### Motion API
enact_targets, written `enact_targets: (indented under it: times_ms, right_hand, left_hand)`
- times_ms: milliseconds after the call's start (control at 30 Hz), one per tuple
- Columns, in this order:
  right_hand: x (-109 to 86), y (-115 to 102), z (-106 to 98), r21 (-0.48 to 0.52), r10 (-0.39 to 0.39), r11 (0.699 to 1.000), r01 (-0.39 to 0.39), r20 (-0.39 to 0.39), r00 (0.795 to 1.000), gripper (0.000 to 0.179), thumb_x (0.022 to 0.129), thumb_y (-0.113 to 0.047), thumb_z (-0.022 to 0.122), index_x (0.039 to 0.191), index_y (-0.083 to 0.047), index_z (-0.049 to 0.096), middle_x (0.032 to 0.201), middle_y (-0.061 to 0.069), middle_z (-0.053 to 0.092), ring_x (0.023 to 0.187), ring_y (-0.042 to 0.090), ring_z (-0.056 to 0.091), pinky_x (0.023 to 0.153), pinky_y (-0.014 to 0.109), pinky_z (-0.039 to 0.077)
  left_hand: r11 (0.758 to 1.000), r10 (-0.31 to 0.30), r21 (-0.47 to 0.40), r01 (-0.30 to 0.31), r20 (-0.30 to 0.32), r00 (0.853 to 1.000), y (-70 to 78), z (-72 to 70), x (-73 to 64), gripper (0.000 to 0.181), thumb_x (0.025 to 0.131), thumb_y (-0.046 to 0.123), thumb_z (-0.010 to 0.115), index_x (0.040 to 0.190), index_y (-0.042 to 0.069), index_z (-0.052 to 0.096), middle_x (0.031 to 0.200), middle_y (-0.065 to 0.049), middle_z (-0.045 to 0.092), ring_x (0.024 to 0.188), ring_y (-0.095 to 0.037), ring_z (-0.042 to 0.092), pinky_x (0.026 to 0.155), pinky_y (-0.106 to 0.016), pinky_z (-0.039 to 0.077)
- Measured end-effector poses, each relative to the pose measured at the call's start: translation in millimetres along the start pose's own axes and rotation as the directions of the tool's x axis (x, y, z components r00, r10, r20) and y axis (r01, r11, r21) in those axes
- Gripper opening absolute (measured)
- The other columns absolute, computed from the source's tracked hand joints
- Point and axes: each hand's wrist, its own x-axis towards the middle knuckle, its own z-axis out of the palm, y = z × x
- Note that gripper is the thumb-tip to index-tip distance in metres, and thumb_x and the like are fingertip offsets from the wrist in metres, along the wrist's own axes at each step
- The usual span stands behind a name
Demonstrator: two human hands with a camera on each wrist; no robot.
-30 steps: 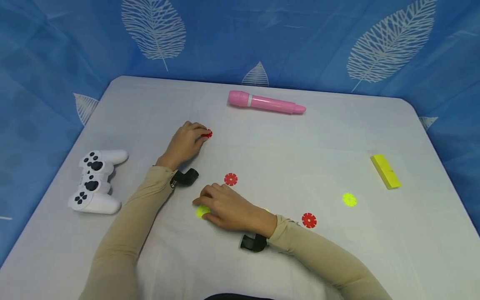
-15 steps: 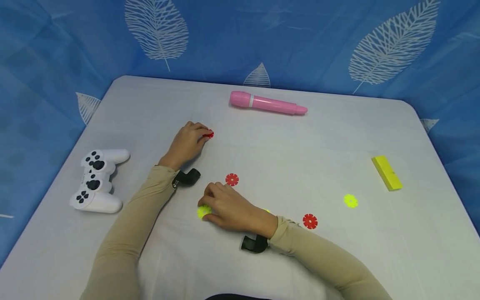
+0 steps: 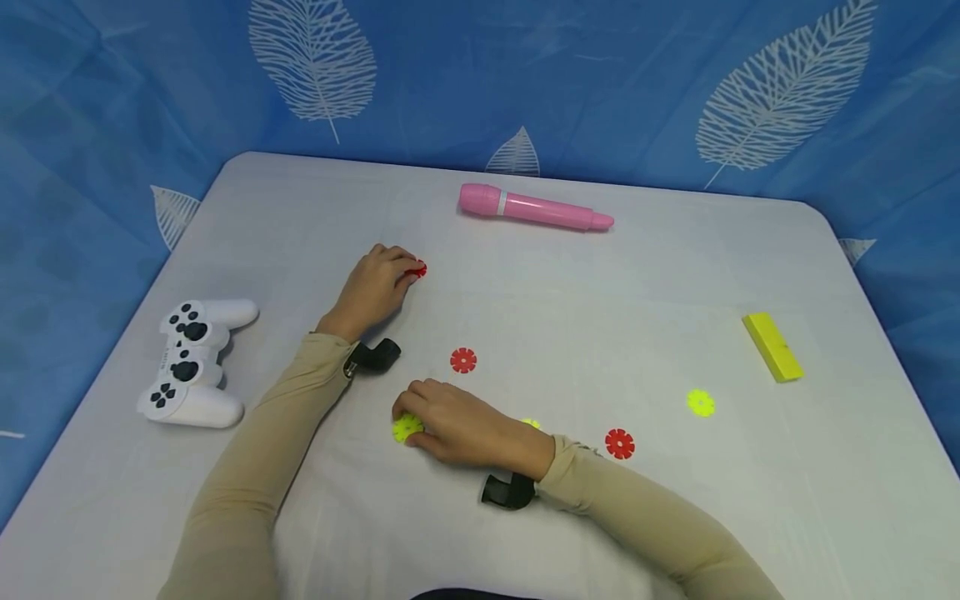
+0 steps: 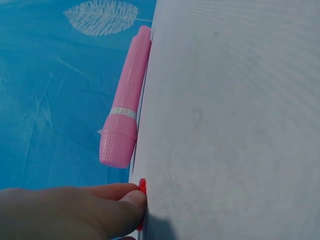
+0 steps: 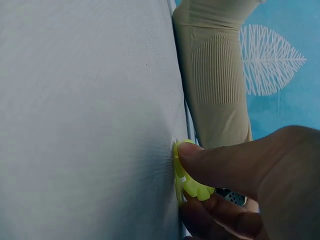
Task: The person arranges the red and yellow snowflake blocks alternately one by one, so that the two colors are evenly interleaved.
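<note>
Near the back left of the table, my left hand [image 3: 375, 287] pinches a red notched plastic disc [image 4: 143, 186] between thumb and fingers; in the head view the fingertips cover part of it. At front center, my right hand [image 3: 461, 425] has its thumb and fingers at the edge of a yellow-green notched disc [image 3: 407, 428]. The right wrist view shows the thumb on one side of this tilted disc [image 5: 199, 191] and curled fingers on the other, close to the tabletop. Another red disc [image 3: 463, 361] lies flat between the two hands.
A yellow disc [image 3: 531, 422] is partly hidden behind the right wrist. Further right lie a red disc [image 3: 620, 444], a yellow disc [image 3: 701, 403] and a yellow block [image 3: 773, 347]. A pink microphone [image 3: 536, 208] lies at the back, a white game controller [image 3: 197, 363] at left.
My right hand has drawn slightly toward the front, its fingers curling in at the yellow disc's edge. The left hand stays in place with the red disc.
</note>
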Motion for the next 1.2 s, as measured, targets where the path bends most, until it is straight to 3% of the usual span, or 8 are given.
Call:
enact_targets:
  times_ms: [200,400,667,833,1033,1200]
  right_hand:
    - [-1.1,-0.6,-0.1,0.099,-0.017,0.995,0.013,0.041,0.999,0.023,0.087,-0.012,0.059,0.11,-0.014,0.058,0.099,-0.003,0.056,0.081,0.003,0.053,0.075,0.008,0.041]
    - [-1.6,0.6,-0.5,0.11,-0.054,0.993,0.049,0.047,0.997,0.021,0.089,-0.01,0.055,0.107,-0.017,0.063,0.095,-0.003,0.055,0.075,0.002,0.05,0.071,0.005,0.036]
    - [-2.2,2.8,-7.6,0.126,-0.047,0.991,0.038,0.073,0.996,0.021,0.088,-0.011,0.056,0.107,-0.017,0.064,0.095,-0.004,0.057,0.073,0.001,0.049,0.069,0.005,0.037]
    - [-2.0,14.4,-16.8,0.19,0.007,0.982,-0.016,0.048,0.999,0.022,0.088,-0.009,0.056,0.107,-0.015,0.065,0.097,-0.004,0.058,0.078,0.002,0.051,0.071,0.01,0.041]
    - [-0.2,36.2,-30.1,0.216,0.089,0.973,-0.08,-0.035,0.995,0.024,0.087,-0.006,0.056,0.108,-0.013,0.065,0.1,-0.003,0.062,0.085,0.004,0.054,0.076,0.019,0.044]
    - [0.9,54.9,-38.0,0.263,0.186,0.952,-0.154,-0.103,0.977,0.023,0.086,-0.004,0.057,0.106,-0.012,0.066,0.095,-0.002,0.065,0.075,0.006,0.052,0.068,0.018,0.045]
  left_hand:
    - [1.0,-0.003,0.002,0.003,0.0,1.0,-0.7,0.7,-0.2,0.022,0.086,0.01,0.059,0.107,0.006,0.067,0.109,-0.011,0.063,0.097,-0.028,0.053,0.084,-0.039,0.045]
    - [1.0,0.008,0.004,-0.008,-0.005,1.0,-0.8,0.5,-0.2,0.022,0.086,0.01,0.059,0.106,0.007,0.067,0.108,-0.01,0.063,0.096,-0.028,0.052,0.083,-0.04,0.045]
    - [1.0,0.007,0.004,-0.007,0.002,1.0,0.0,0.1,-0.1,0.021,0.087,0.01,0.059,0.106,0.008,0.067,0.107,-0.01,0.064,0.096,-0.028,0.052,0.081,-0.04,0.045]
    - [1.0,0.012,0.011,-0.012,0.001,1.0,0.2,0.7,0.4,0.021,0.087,0.011,0.058,0.106,0.007,0.067,0.107,-0.01,0.063,0.096,-0.028,0.052,0.082,-0.04,0.045]
    - [1.0,0.023,0.018,-0.023,-0.012,1.0,-0.1,0.6,0.0,0.02,0.087,0.01,0.059,0.105,0.007,0.068,0.106,-0.01,0.064,0.095,-0.029,0.053,0.081,-0.041,0.045]
    - [0.999,0.024,0.028,-0.023,-0.015,1.0,0.5,0.3,0.1,0.02,0.086,0.01,0.059,0.104,0.006,0.067,0.105,-0.01,0.064,0.094,-0.029,0.053,0.08,-0.04,0.045]
